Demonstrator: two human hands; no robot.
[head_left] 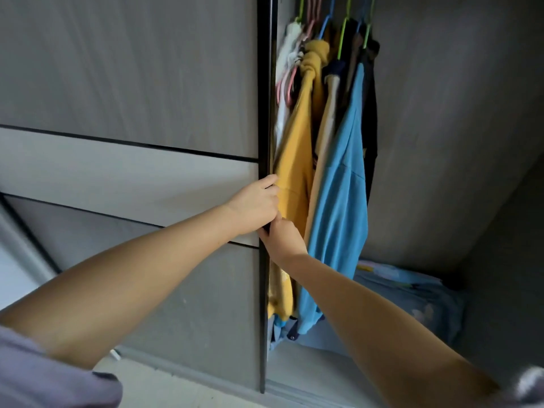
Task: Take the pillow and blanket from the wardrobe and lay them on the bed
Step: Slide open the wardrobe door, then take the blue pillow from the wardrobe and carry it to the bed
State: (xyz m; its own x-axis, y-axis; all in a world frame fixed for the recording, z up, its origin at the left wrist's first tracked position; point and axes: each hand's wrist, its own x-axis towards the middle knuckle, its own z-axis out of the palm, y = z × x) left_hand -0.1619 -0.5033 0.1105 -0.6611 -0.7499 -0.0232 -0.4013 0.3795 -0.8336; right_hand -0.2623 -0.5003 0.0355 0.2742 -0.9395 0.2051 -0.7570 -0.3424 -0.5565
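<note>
Left hand [255,204] curled around dark edge of sliding door [129,178]; right hand [284,237] just below, fingers closed on same edge. Right of hands: yellow garment [294,160], blue garment [338,195] hanging. Far low right, pale blue folded bedding [412,295], possibly blanket, on wardrobe floor.

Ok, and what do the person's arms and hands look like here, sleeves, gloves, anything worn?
Both forearms are bare up to short, loose sleeves of a greyish-lilac fabric, seen at the lower left and lower right corner. The left hand and right hand wear no gloves. No watch, ring or bracelet shows on the parts in view.
</note>
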